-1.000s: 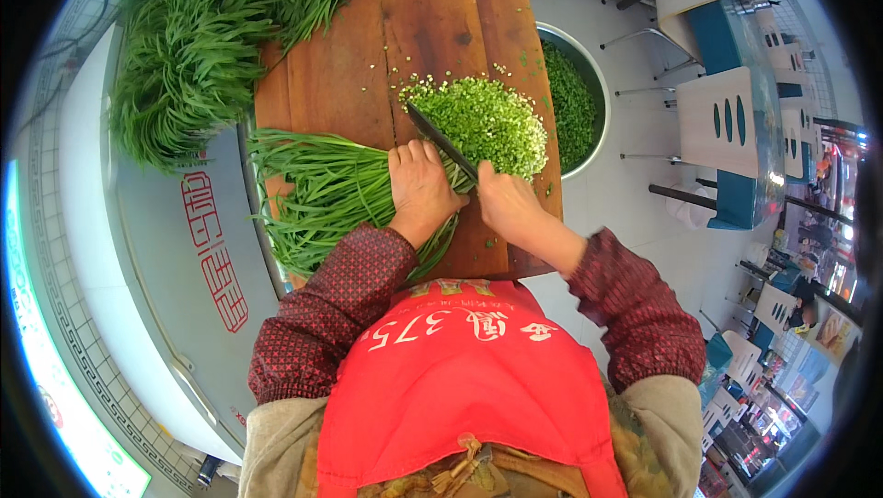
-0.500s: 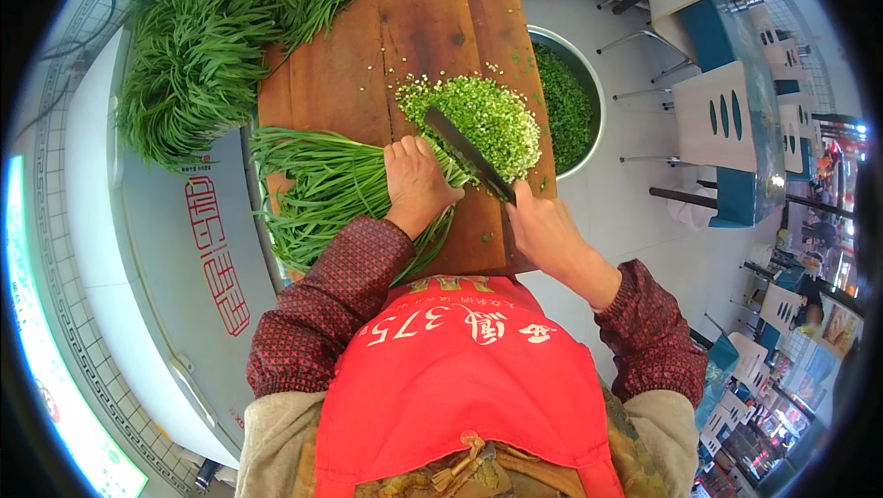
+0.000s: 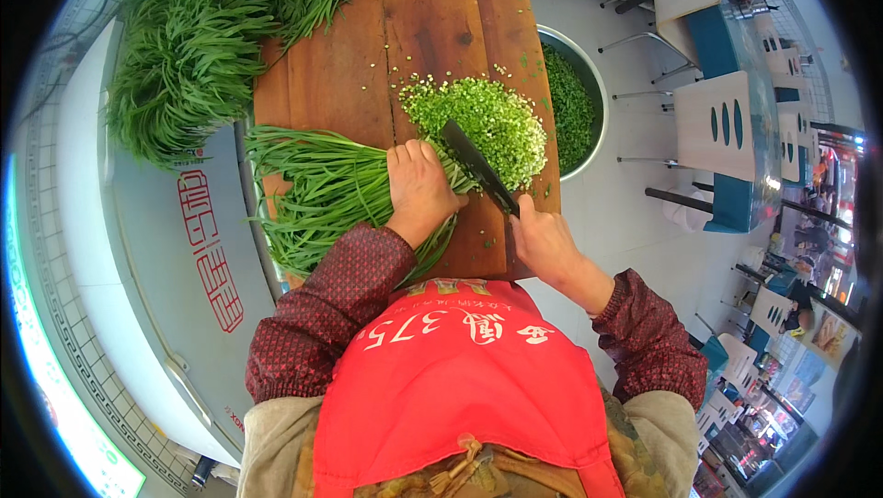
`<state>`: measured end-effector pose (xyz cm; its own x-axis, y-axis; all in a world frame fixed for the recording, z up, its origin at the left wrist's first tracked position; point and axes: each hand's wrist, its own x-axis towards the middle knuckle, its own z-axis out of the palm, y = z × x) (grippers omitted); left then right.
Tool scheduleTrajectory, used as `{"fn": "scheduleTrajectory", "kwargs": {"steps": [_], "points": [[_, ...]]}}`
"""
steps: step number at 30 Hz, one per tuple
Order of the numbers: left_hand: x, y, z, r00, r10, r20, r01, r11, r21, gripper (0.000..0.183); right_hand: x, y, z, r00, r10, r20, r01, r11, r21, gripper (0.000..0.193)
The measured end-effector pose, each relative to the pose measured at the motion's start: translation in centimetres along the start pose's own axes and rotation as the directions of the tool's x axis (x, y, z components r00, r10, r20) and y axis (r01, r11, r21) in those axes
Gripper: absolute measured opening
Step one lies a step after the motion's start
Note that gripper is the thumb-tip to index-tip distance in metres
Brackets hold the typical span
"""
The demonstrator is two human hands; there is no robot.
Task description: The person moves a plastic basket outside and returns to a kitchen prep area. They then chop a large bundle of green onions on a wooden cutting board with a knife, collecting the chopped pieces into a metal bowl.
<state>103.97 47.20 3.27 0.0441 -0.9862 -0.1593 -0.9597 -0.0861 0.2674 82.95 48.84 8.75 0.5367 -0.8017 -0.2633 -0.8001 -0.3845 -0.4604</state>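
My left hand (image 3: pixel 421 190) is closed over a thick bunch of garlic chives (image 3: pixel 317 185) and presses it onto the wooden board (image 3: pixel 336 80). The cut ends of the bunch point right, toward the knife. In my right hand (image 3: pixel 544 239) is the handle of a dark, broad-bladed knife (image 3: pixel 480 167); the blade slants up and left, just right of my left fingers. Beyond the blade lies a heap of finely chopped chives (image 3: pixel 483 121), pale green and white. Whether the edge touches the board cannot be made out.
More uncut chives (image 3: pixel 189 47) are piled at the far left, hanging over the board's edge. A round metal basin (image 3: pixel 602 116) of chopped greens stands below the board's right side. A grey chest freezer (image 3: pixel 175 250) is on the left; chairs (image 3: pixel 713 121) and tables are at the right.
The knife and my right hand have shifted slightly right and toward me. My left hand keeps its hold on the chives. The whole view has moved a little.
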Motion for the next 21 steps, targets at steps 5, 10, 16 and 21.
{"fn": "scheduleTrajectory", "kwargs": {"steps": [5,10,16,21], "points": [[0.1,-0.2,0.3,1.0,0.004,-0.011,-0.004,1.0,-0.004,0.074,-1.2,-1.6,-2.0,0.999,-0.012,-0.044,0.013,0.999,0.038,0.019],[0.0,-0.2,0.5,0.999,0.015,-0.043,-0.016,1.0,-0.012,0.074,-1.3,-1.7,-2.2,1.0,-0.022,0.023,0.021,1.0,0.019,0.019],[0.0,-0.2,0.4,0.999,0.017,-0.048,-0.017,1.0,-0.013,0.074,-0.9,-1.6,-1.6,1.0,-0.005,0.017,0.004,1.0,0.007,0.02],[0.0,-0.2,0.4,0.996,0.022,-0.081,-0.023,1.0,-0.015,0.076,-1.4,-1.9,-2.4,1.0,-0.011,0.002,0.011,1.0,0.009,0.02]]}}
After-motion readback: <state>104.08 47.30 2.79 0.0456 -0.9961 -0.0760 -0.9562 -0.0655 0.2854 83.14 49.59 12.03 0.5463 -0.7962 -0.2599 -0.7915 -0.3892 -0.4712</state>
